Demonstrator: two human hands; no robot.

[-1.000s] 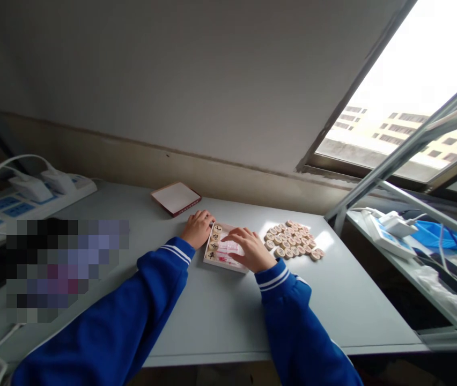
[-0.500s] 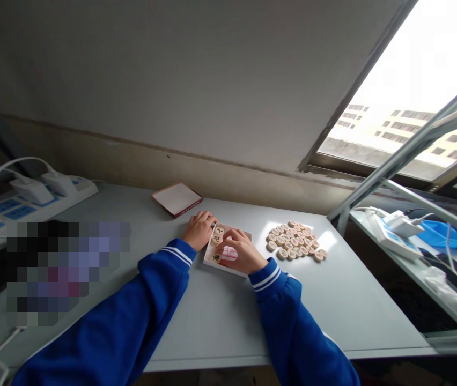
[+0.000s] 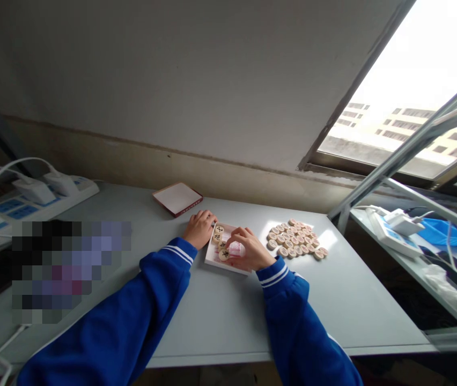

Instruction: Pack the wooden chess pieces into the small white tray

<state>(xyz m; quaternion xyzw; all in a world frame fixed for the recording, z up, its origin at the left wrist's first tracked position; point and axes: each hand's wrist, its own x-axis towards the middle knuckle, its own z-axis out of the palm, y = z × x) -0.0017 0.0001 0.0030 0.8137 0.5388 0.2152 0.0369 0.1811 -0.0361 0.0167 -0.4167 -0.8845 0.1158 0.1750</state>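
A shallow white box [image 3: 228,265] lies on the grey desk with several round wooden pieces along its left side, marked with black characters. One piece [image 3: 223,254] sits near the box's front left. My right hand [image 3: 248,250] reaches over the box, thumb and fingers apart beside the pieces, with nothing seen between them. My left hand [image 3: 199,229] rests at the box's left edge, its fingers bent together; what they grip, if anything, is hidden. To the right of the box lies a cluster of round pieces [image 3: 295,238].
A red-edged lid [image 3: 178,198] lies behind my left hand near the wall. Power strips with plugs stand at the far left [image 3: 87,187] and on the right shelf [image 3: 397,236]. A metal bar [image 3: 409,142] slants across the right, before a window.
My right hand has shifted slightly right, away from the pieces in the box. The front pieces in the box have moved a little, and more of them shows. My left hand has stayed in place.
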